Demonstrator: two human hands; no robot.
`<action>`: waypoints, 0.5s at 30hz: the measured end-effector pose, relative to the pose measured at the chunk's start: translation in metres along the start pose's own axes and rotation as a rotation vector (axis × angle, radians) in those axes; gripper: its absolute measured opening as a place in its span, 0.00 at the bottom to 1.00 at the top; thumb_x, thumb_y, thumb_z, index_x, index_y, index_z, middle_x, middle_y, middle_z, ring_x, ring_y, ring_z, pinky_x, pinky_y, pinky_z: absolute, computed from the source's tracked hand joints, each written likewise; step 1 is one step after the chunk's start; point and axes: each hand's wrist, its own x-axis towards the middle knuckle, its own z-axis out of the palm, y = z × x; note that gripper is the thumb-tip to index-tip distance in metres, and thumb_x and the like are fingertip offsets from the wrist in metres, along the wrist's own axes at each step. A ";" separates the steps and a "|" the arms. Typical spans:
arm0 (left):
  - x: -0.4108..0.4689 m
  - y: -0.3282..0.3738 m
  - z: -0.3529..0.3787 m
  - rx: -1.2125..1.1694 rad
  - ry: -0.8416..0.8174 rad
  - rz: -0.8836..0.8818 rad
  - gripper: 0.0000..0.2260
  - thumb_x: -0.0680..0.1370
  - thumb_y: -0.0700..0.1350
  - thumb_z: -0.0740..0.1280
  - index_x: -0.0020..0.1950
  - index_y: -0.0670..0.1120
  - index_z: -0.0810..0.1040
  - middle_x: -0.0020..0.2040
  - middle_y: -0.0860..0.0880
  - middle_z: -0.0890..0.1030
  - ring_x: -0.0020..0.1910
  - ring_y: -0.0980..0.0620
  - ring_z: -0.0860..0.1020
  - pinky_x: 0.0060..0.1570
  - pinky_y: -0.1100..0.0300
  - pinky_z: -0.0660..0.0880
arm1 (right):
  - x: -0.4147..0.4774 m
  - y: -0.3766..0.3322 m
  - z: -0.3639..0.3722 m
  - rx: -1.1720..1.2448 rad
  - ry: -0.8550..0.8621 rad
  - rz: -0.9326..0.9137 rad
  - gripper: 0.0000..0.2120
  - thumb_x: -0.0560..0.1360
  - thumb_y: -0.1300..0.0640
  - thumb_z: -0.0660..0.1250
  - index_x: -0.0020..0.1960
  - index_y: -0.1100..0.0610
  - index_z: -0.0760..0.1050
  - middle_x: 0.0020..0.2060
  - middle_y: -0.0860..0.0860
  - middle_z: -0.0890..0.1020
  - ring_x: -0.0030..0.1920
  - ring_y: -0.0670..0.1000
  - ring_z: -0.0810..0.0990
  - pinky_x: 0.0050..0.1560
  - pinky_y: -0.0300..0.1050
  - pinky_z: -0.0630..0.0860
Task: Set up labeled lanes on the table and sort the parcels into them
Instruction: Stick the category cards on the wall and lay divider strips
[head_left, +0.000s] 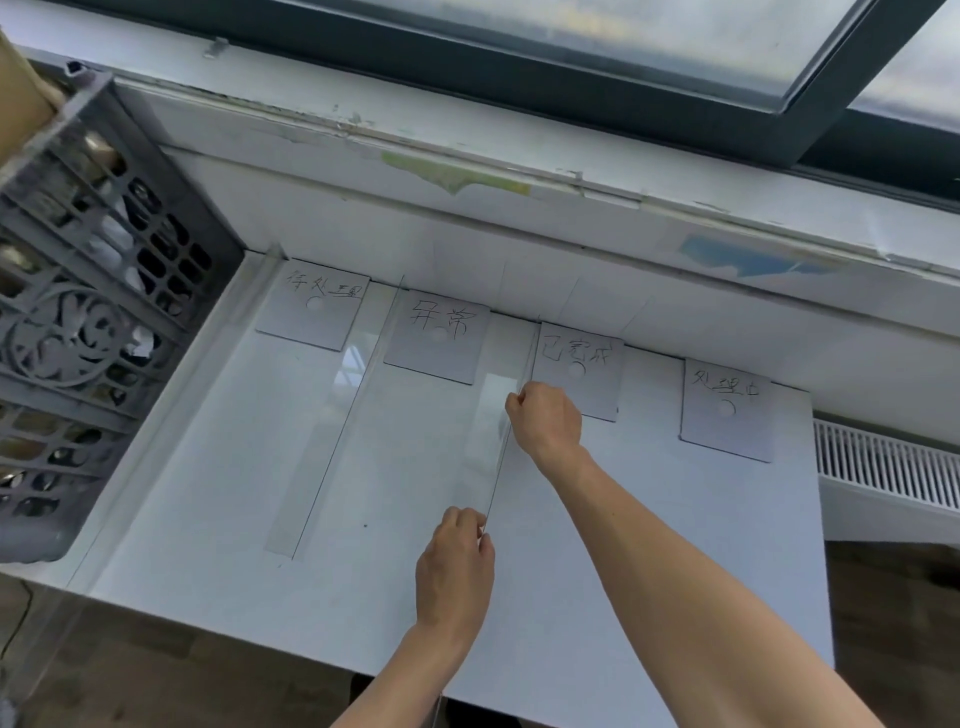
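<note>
Clear plastic divider strip (491, 441) runs lengthwise along the white tabletop (649, 545), between the second white label card (436, 343) and the third white label card (576, 371). The left hand (454, 566) pinches its near end and the right hand (545, 421) its far part, each grip closed on it.

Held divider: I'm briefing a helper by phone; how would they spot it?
On the table under the window, four cards line the far edge. The divider runs between the second and third from the left; only it is pinched by left hand and right hand.
</note>
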 end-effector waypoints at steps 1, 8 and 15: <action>0.001 0.000 0.001 0.000 -0.002 0.000 0.07 0.82 0.44 0.62 0.58 0.47 0.77 0.55 0.53 0.76 0.47 0.54 0.78 0.45 0.60 0.75 | 0.001 0.000 0.001 -0.001 -0.003 -0.002 0.12 0.79 0.58 0.59 0.37 0.60 0.69 0.33 0.54 0.74 0.34 0.56 0.71 0.35 0.43 0.65; 0.009 -0.004 0.008 -0.026 -0.002 0.004 0.07 0.82 0.43 0.63 0.59 0.47 0.77 0.55 0.52 0.77 0.46 0.55 0.77 0.43 0.65 0.71 | 0.007 0.001 0.003 -0.002 0.004 0.005 0.13 0.79 0.57 0.59 0.38 0.59 0.70 0.35 0.54 0.75 0.35 0.56 0.72 0.36 0.44 0.66; 0.011 -0.005 0.014 -0.043 -0.013 -0.003 0.07 0.82 0.43 0.63 0.59 0.47 0.77 0.54 0.53 0.76 0.45 0.56 0.76 0.41 0.66 0.69 | 0.011 0.006 0.005 -0.011 -0.005 0.005 0.14 0.80 0.56 0.59 0.37 0.59 0.69 0.34 0.54 0.74 0.35 0.56 0.72 0.35 0.43 0.65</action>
